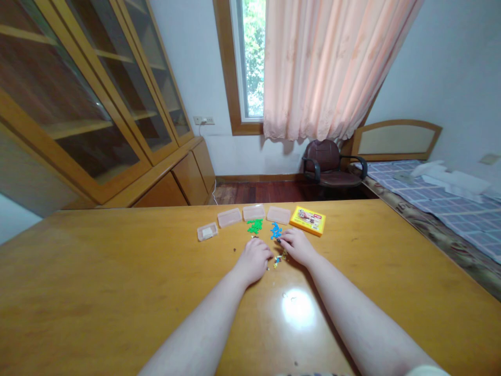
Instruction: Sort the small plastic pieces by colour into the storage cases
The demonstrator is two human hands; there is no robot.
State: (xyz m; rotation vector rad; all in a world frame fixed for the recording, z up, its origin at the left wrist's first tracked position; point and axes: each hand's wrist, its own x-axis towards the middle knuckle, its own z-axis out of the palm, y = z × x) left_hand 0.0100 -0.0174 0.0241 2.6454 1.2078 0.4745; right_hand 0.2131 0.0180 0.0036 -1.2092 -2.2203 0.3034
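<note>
My left hand (256, 259) rests on the table with its fingers curled inward; what they hold, if anything, is hidden. Just across from it, my right hand (299, 246) pinches a small dark piece (278, 241) at its fingertips. A little pile of mixed yellow, white and blue pieces (277, 259) lies between the hands. Beyond my left hand is a heap of small green pieces (255, 226). Small blue pieces (276, 231) lie scattered close to my right fingertips. One tiny dark piece (235, 249) sits apart, left of my left hand.
Several clear plastic boxes stand in an arc behind the pieces, among them a small box (207, 232) with something white inside. A flat yellow box (308, 220) lies at their right end. The wooden table (117, 282) spreads wide; a chair (331, 164) stands beyond its far edge.
</note>
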